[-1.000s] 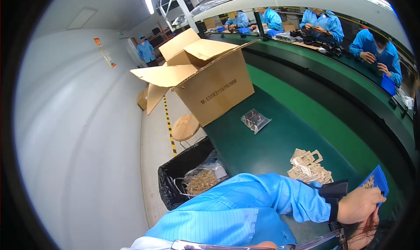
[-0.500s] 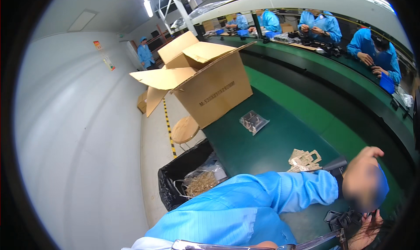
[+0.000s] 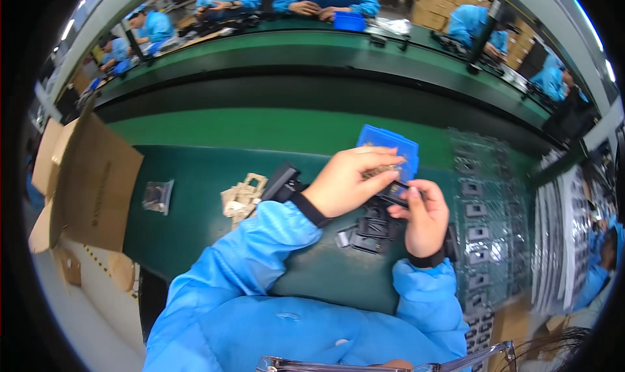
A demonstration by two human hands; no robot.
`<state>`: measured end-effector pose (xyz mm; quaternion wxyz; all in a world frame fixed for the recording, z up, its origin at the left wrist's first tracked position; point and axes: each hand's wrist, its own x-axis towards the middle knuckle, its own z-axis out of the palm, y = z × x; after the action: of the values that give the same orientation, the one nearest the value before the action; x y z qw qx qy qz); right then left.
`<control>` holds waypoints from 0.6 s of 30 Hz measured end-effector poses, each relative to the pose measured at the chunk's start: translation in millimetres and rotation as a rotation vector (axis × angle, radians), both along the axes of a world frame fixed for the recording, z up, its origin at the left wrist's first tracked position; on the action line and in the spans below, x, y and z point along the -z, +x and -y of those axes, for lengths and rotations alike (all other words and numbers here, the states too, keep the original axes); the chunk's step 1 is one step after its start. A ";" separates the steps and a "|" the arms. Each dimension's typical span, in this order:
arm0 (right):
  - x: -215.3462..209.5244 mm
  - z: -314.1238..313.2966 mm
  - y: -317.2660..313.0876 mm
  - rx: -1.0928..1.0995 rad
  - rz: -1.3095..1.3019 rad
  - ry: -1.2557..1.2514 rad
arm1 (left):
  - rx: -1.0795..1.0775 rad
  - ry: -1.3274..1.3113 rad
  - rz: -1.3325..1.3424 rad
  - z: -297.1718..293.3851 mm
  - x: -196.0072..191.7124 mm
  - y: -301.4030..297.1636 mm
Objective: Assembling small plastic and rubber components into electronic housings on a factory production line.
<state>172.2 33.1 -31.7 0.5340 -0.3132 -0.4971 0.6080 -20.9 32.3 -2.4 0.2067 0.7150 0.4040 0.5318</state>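
My left hand (image 3: 348, 182) reaches over the near side of a small blue bin (image 3: 407, 148), its fingers curved. Small brownish bits (image 3: 376, 171) show between its thumb and fingers; I cannot tell whether they lie in the hand or in the bin behind. Just to the right, my right hand (image 3: 426, 217) pinches a small black rectangular part (image 3: 394, 192) between thumb and fingers. The left thumb is close to that part. Below the hands, several black plastic parts (image 3: 372, 228) lie in a loose pile on the dark green table (image 3: 312, 273).
Beige frame-shaped pieces (image 3: 242, 199) and a black device (image 3: 281, 180) lie left of my left arm. Farther left are a clear bag (image 3: 157, 197) and an open carton (image 3: 97, 183). Clear plastic trays (image 3: 477, 225) with parts stand at right. Co-workers sit across the bench.
My view has swung right and down from the carton and wall to the table. Both hands now show mid-view, with the black part in my right hand; the blue bin has come into sight.
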 end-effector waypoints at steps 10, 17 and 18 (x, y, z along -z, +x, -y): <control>2.3 3.0 3.8 -0.047 0.007 0.147 | 0.070 0.003 -0.105 7.7 2.6 5.0; 3.3 4.4 2.3 -0.023 -0.017 0.216 | 0.008 0.250 -0.223 6.1 8.2 3.1; 3.7 4.4 2.3 -0.023 -0.018 0.215 | 0.008 0.249 -0.223 6.4 7.9 3.2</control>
<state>174.6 28.7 -35.4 0.5619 -0.2431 -0.5583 0.5599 -17.7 25.8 -10.3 0.0724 0.7913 0.3527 0.4941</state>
